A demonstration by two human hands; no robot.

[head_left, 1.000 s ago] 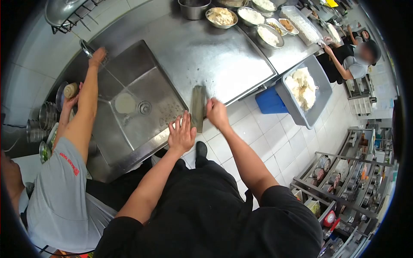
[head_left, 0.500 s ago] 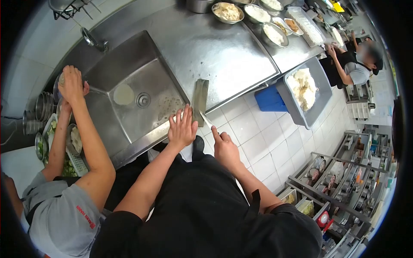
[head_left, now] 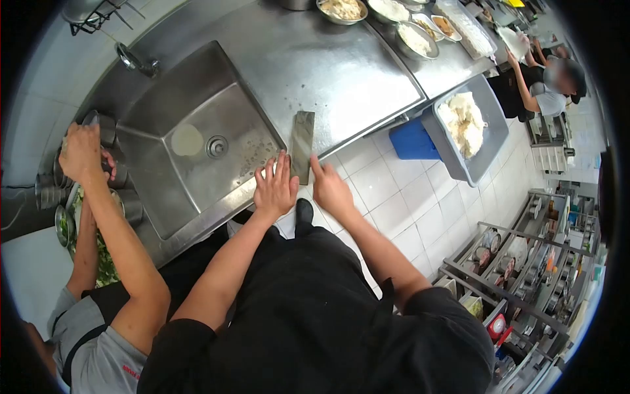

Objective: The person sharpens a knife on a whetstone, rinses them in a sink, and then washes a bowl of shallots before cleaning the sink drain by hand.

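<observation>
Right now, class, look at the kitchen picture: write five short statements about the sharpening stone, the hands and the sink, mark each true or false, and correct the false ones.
1. The sharpening stone lies on the steel counter, right of the sink. True.
2. The person's left hand rests inside the sink. False: it lies fingers spread at the counter edge, beside the stone's near end.
3. The right hand reaches toward the stone's near end. True.
4. The grey tub of white food sits on the counter. False: it sits lower, beyond the counter edge, beside a blue bin.
5. A co-worker's hand is at the metal cups left of the sink. True.
</observation>
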